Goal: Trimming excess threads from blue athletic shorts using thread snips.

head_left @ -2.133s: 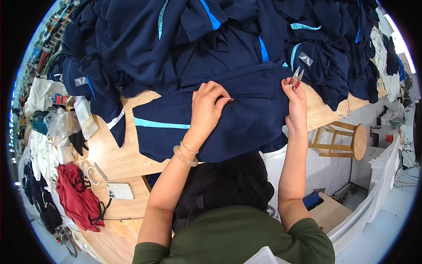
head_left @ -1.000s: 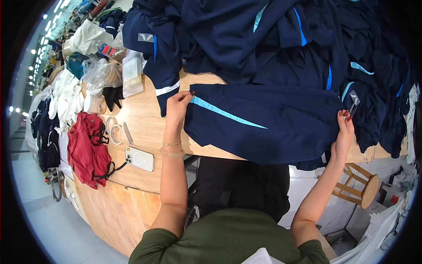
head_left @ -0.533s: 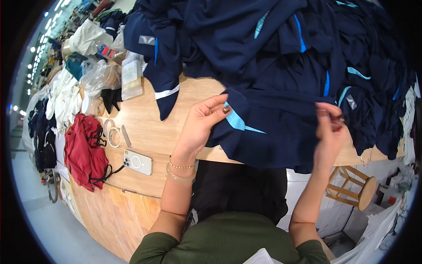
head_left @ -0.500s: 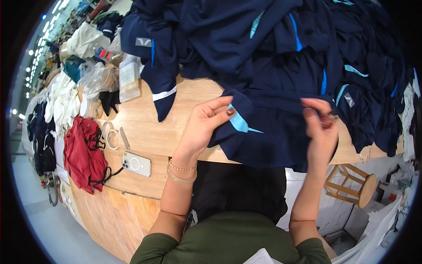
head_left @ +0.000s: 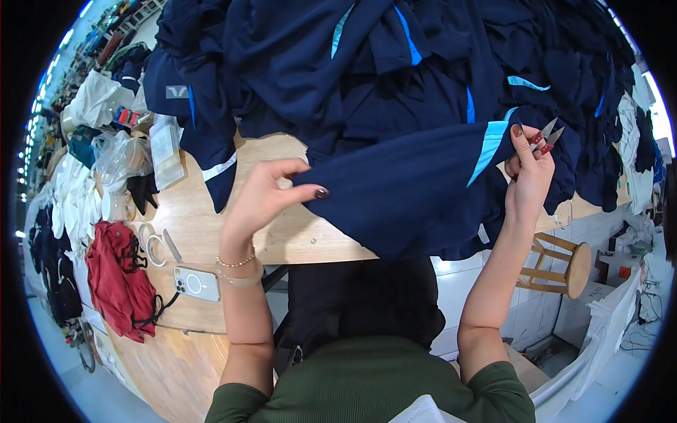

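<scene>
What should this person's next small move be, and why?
Probably the left hand should close on the left end of the navy garment: its thumb and fingertips stand apart there, while the right hand holds the end with the light-blue stripe as well as the small scissors. A firmer pinch would likely steady the fabric.

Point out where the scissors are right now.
In the head view, the scissors are right of centre in the person's right hand, blades pointing up and right, just right of the light-blue stripe on the navy garment.
</scene>
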### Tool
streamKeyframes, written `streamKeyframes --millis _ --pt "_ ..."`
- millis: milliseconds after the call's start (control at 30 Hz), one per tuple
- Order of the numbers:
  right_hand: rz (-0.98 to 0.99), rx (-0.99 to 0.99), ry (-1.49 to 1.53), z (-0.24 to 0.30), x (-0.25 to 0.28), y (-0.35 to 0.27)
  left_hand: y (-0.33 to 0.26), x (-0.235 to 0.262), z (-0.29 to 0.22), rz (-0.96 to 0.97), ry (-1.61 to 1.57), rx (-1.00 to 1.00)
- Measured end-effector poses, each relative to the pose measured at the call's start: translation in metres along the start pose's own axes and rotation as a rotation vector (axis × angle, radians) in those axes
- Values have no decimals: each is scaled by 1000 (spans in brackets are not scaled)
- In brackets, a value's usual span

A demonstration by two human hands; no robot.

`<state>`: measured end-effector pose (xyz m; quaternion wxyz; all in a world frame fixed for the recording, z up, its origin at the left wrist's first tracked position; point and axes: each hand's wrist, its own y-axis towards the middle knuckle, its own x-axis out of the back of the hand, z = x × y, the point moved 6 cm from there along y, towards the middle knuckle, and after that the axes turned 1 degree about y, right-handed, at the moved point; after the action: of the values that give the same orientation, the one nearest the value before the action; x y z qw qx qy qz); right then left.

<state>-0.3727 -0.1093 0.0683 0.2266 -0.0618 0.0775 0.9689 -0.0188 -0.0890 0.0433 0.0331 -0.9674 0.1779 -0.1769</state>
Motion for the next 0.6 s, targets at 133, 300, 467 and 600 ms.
streamKeyframes --millis 133,300,467,600 --pt "2 -54 34 -16 15 5 4 4 -8 -157 229 -368" --pt "122 -30 -30 -19 29 2 0 -6 -8 -517 696 -173" --pt "294 38 -320 -25 54 -23 -23 -52 40 -460 699 -145" --pt "202 160 -485 -11 45 -44 -24 -76 71 -385 194 149"
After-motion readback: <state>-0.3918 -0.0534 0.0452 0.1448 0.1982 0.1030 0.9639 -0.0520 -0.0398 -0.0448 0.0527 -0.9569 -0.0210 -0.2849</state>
